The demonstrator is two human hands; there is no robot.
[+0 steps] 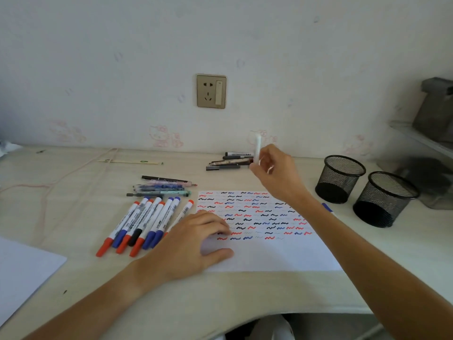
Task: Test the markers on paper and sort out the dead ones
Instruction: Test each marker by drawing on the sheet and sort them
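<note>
Right hand (274, 168) was raised above the table's (73, 212) far edge, fingers pinching a white marker (257, 148) held upright; image blurred there. Left hand (193, 241) rested on the test paper's (269, 256) left edge, fingers loosely curled, holding nothing. Paper lay mid-table, covered in red, blue and black squiggles. Capped markers (144, 224) lay just left of it; dark pens (230, 161) near the far edge; two mesh cups (340, 177) at right.

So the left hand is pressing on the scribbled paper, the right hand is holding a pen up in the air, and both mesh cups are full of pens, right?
Not quite. The head view shows both mesh cups empty. The rest holds: the left hand rests on the paper and the right hand holds a pen up.
</note>
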